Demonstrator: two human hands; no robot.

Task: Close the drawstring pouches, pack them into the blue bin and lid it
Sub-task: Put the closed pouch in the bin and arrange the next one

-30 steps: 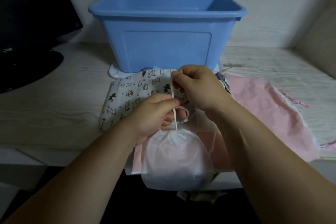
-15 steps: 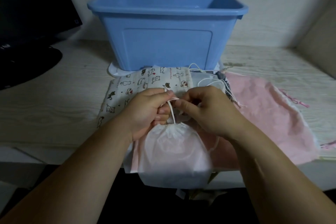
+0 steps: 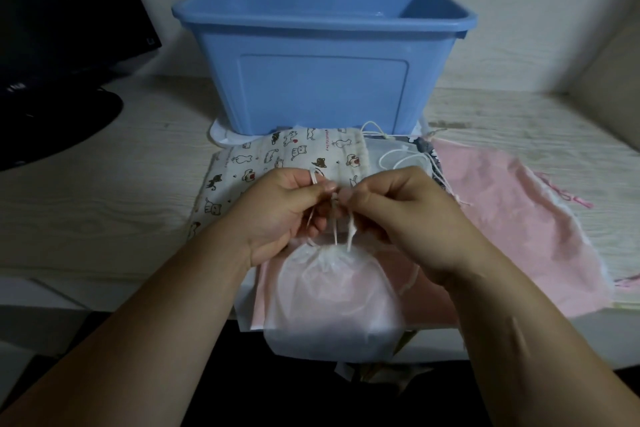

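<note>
A sheer white drawstring pouch (image 3: pixel 334 302) lies at the table's front edge, its neck gathered tight. My left hand (image 3: pixel 280 215) and my right hand (image 3: pixel 401 215) meet just above the neck, each pinching the pouch's white cords (image 3: pixel 335 229). Behind them lies a flat cat-print pouch (image 3: pixel 277 158), a pink pouch (image 3: pixel 512 215) to the right, and another white pouch with loose cords (image 3: pixel 398 158). The open blue bin (image 3: pixel 322 94) stands at the back on a white lid (image 3: pixel 221 137). I cannot see the bin's floor.
A dark monitor (image 3: pixel 65 10) and its round base (image 3: pixel 59 121) stand at the far left. A pink sheet (image 3: pixel 429 291) lies under the white pouch. The wall runs behind the bin and angles in at the right.
My right hand came down from holding the cord stretched upward and met my left hand above the pouch neck. Both now work the cords close together.
</note>
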